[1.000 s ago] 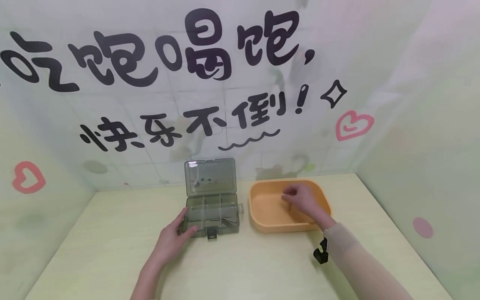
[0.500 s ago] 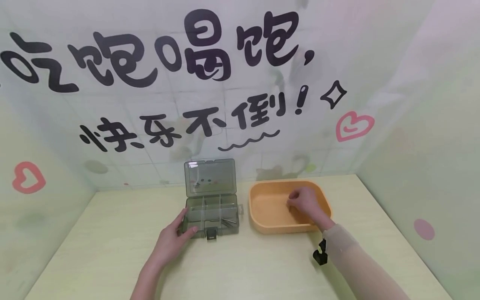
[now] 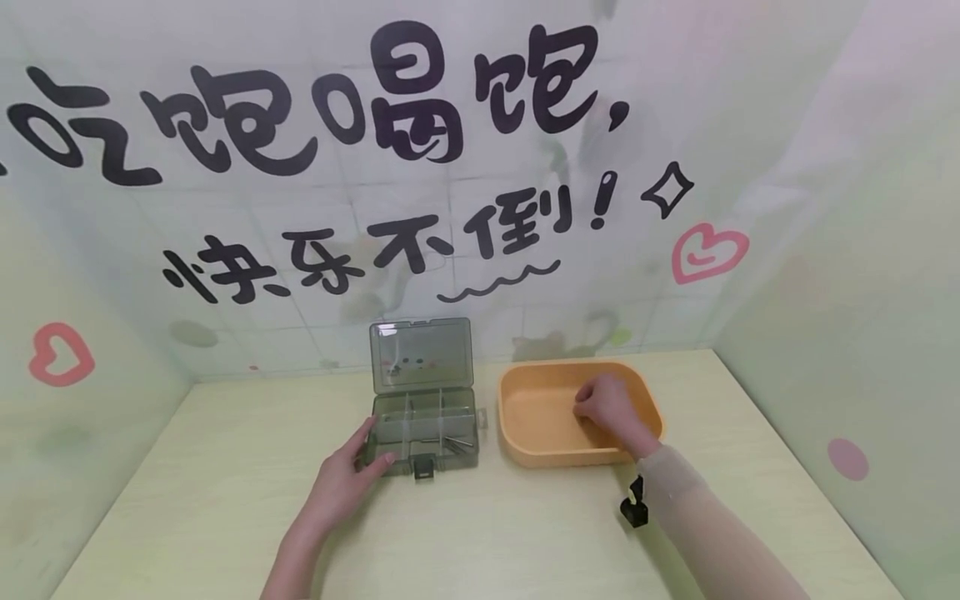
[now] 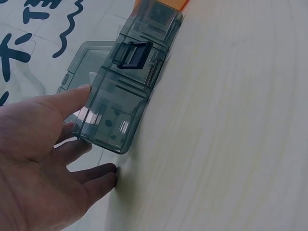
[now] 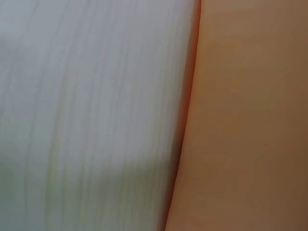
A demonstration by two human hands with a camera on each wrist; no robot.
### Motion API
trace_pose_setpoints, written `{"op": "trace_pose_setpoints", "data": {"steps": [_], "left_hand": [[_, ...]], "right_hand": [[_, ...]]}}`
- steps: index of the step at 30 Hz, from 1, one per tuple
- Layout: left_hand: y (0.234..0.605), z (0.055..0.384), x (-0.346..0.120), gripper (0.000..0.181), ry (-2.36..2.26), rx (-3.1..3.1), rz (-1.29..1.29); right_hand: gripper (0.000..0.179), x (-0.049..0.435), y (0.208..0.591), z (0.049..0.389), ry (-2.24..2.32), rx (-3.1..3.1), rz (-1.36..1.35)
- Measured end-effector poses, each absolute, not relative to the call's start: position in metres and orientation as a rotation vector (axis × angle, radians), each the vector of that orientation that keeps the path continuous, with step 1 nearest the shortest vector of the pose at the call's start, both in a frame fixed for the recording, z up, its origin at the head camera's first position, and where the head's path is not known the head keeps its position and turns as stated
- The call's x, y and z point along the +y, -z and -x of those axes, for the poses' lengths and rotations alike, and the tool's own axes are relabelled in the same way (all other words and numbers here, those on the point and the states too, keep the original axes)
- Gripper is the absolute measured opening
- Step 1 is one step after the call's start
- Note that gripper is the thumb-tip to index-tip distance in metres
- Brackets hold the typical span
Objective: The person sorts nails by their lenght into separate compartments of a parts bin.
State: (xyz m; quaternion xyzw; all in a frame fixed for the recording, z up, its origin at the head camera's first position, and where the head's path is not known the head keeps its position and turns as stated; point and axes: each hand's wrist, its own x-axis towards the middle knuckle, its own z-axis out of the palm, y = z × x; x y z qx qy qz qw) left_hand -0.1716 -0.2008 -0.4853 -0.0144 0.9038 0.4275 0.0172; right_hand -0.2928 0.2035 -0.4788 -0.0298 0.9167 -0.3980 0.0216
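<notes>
A grey translucent compartment box (image 3: pixel 424 427) stands on the table with its lid (image 3: pixel 422 357) raised at the back. Several thin metal screws (image 3: pixel 456 445) lie in its front right compartment; a thread shows through the wall in the left wrist view. My left hand (image 3: pixel 347 482) holds the box's left front corner, thumb on the front rim and fingers along the left side. Inside the orange tray (image 3: pixel 525 457) my right hand (image 3: pixel 609 408) reaches down with bent fingers drawn together. Whether anything is between those fingertips is hidden. The right wrist view shows only the tray's outer wall (image 5: pixel 245 115) and table.
A black front latch (image 3: pixel 423 467) hangs off the box, and a clear side tab (image 3: pixel 482 417) sticks out towards the tray. The pale table (image 3: pixel 480 542) is bounded by a printed backdrop (image 3: pixel 405 242). A black device (image 3: pixel 634 504) hangs under the right sleeve.
My right hand has moved slightly right and lower within the tray, its fingers drawing closer together. The left hand and the box have stayed put.
</notes>
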Motion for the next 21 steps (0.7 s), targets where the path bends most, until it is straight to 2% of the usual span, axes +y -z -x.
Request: {"op": "trace_pose_setpoints", "data": {"steps": [8, 21], "left_hand": [[0.4878, 0.1733, -0.2029, 0.074, -1.357, 2.794, 0.018], [0.4887, 0.1736, -0.2035, 0.073, -1.373, 2.784, 0.017]], "right_hand": [[0.003, 0.2055, 0.4787, 0.2925, 1.188, 2.871, 0.162], [0.014, 0.2048, 0.4764, 0.2913, 1.18, 2.842, 0.153]]}}
